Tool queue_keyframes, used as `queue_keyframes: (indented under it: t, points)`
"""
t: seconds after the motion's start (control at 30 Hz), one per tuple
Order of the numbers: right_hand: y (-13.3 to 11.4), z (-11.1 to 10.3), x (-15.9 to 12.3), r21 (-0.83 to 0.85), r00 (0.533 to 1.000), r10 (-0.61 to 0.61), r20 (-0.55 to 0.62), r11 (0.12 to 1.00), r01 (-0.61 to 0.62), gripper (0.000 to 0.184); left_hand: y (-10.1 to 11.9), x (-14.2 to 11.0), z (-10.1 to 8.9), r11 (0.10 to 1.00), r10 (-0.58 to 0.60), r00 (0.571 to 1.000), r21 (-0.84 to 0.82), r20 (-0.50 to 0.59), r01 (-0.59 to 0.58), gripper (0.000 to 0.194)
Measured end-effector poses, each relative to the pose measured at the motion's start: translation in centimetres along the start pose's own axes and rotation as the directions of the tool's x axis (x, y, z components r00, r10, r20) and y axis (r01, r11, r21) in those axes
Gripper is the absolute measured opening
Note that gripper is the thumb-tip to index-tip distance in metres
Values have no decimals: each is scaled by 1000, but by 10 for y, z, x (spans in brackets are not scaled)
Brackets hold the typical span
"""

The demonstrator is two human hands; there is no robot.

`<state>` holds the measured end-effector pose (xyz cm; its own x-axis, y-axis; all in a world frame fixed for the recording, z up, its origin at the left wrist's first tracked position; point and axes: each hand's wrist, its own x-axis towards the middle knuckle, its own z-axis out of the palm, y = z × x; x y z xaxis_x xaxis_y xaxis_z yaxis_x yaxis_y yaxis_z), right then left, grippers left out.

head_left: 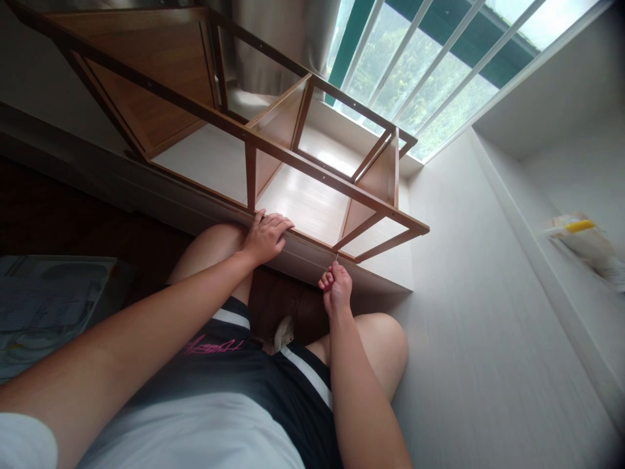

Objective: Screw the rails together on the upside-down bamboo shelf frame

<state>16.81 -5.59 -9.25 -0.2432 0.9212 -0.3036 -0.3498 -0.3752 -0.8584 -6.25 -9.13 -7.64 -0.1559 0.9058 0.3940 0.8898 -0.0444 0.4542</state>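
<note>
A brown wooden shelf frame [288, 154] lies on its side on a pale ledge, with its panels standing upright between the rails. My left hand [267, 238] is on the near lower rail, its fingers bent over the edge beside an upright. To the right, my right hand [336, 284] is closed in a pinch around a thin metal hex key [336, 258]. The tip of the key meets the lower rail close to the frame's right end. Most of the key is hidden in my fingers.
Behind the frame is a barred window [410, 78] with a grey curtain [283, 39]. A white wall [488, 293] rises on the right, with a bag with a yellow strip [581, 228] on a shelf. A clear-topped box [58, 293] stands at lower left.
</note>
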Motion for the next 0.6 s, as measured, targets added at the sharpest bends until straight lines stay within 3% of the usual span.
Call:
queue_keyframes:
  t: [0.6]
  points:
    - [0, -3, 0, -48, 1000, -19, -23, 999, 18, 38, 1, 0, 1, 1000, 5, 1000, 13, -4, -5, 40]
